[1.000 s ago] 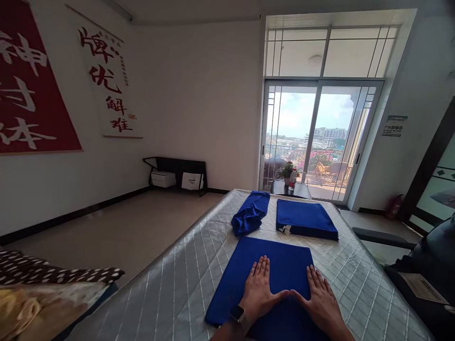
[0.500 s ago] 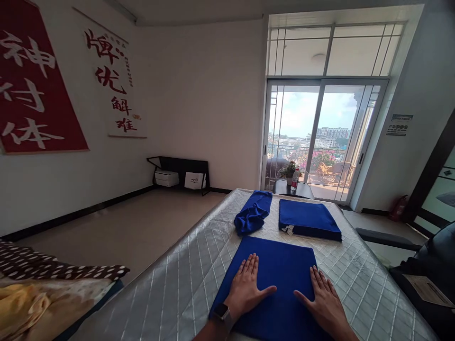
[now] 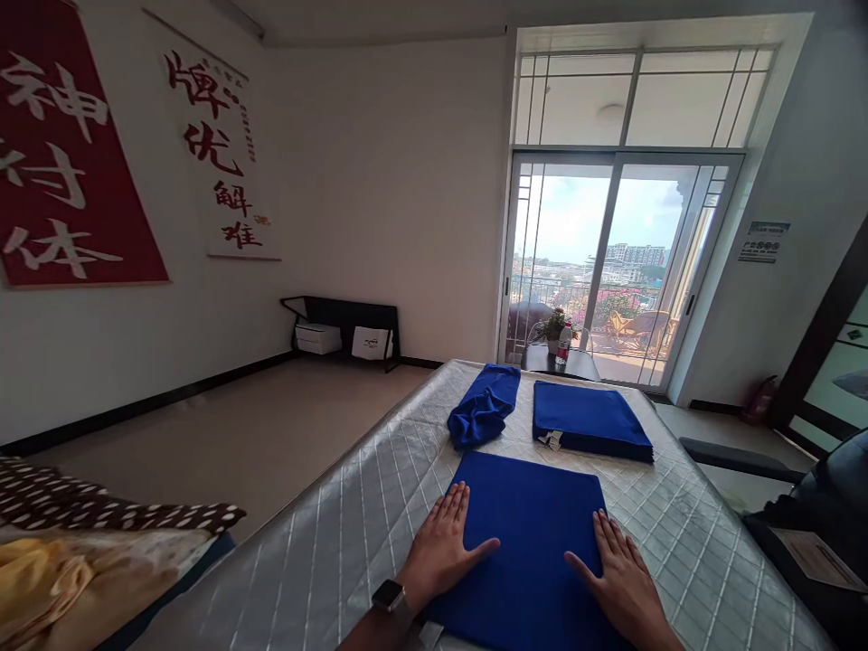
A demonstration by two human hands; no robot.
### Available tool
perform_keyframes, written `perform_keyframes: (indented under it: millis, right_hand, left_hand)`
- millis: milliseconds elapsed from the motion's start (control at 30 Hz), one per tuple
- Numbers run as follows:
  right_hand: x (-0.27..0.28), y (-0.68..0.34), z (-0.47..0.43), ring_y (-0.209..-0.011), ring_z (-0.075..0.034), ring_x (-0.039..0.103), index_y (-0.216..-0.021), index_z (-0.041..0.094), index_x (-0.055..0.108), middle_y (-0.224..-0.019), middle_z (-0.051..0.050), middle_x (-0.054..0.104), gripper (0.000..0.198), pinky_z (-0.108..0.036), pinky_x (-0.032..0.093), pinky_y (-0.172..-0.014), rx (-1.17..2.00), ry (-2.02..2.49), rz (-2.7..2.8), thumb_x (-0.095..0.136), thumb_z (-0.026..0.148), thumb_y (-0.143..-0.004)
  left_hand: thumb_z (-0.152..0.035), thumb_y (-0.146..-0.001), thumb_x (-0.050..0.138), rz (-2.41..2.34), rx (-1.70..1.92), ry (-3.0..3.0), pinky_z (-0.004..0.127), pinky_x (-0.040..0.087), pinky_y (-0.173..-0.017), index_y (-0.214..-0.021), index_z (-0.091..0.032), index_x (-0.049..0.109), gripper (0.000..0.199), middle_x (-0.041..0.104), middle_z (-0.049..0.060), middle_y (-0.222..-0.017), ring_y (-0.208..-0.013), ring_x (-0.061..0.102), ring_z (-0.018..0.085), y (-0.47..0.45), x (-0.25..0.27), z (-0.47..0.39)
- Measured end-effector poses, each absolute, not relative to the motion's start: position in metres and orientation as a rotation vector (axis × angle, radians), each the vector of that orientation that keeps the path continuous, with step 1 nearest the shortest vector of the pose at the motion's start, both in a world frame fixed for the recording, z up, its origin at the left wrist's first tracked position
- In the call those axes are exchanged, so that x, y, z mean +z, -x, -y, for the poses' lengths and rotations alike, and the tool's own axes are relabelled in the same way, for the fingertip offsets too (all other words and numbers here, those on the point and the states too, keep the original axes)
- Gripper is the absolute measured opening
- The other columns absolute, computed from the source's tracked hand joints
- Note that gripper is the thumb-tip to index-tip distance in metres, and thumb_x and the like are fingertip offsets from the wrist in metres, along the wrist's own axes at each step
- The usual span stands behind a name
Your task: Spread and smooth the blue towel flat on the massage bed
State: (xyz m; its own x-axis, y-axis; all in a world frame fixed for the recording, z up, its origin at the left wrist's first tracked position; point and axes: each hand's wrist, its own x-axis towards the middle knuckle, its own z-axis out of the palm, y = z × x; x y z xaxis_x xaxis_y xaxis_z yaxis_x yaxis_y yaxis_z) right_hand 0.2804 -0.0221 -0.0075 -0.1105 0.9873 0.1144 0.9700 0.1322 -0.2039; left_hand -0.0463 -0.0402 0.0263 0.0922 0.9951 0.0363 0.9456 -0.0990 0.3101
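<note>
A flat square of blue cloth [image 3: 525,524] lies on the silver quilted table cover, its near edge cut off by the frame. My left hand [image 3: 444,551], with a watch on the wrist, rests flat along the cloth's left edge, fingers out and thumb pointing inward. Along the right edge lies my right hand [image 3: 620,574], open, its thumb also on the cloth. A white label [image 3: 431,635] shows at the near left corner. Beyond are a neat stack of folded blue cloths [image 3: 589,416] and, left of it, a crumpled blue cloth [image 3: 483,411].
The quilted table cover [image 3: 305,561] spreads around the cloths. A small table with a potted plant [image 3: 554,327] and a bottle [image 3: 563,345] stands past the far edge. Patterned fabrics [image 3: 101,515] lie at the left, a black chair [image 3: 831,506] at the right.
My left hand has slid left to the cloth's left edge, and the white label near it now shows. My right hand stays almost where it was.
</note>
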Motion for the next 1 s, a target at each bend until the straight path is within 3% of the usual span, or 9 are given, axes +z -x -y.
perform_keyframes:
  millis: [567,1000]
  right_hand:
    - [0.011,-0.273,0.033,-0.15,-0.023,0.01,-0.155,0.012,0.019,-0.162,-0.005,0.016,0.092,-0.046,0.01,-0.123,0.138,1.989,2.191,0.019,0.077,-0.09]
    - [0.015,-0.266,0.097,-0.15,-0.023,0.01,-0.154,0.012,0.017,-0.162,-0.003,0.011,0.084,-0.044,0.013,-0.123,0.226,2.143,2.258,0.015,0.07,-0.093]
  left_hand:
    - [-0.078,-0.087,0.026,-1.997,0.473,-2.174,0.047,0.017,-0.122,-0.155,-0.006,0.019,0.099,0.013,0.015,-0.162,-0.15,0.012,0.028,0.058,0.013,0.04]
    - [-0.079,-0.087,0.022,-2.031,0.408,-2.185,0.044,0.017,-0.122,-0.153,-0.003,0.022,0.101,0.016,0.015,-0.161,-0.15,0.014,0.028,0.056,0.012,0.037]
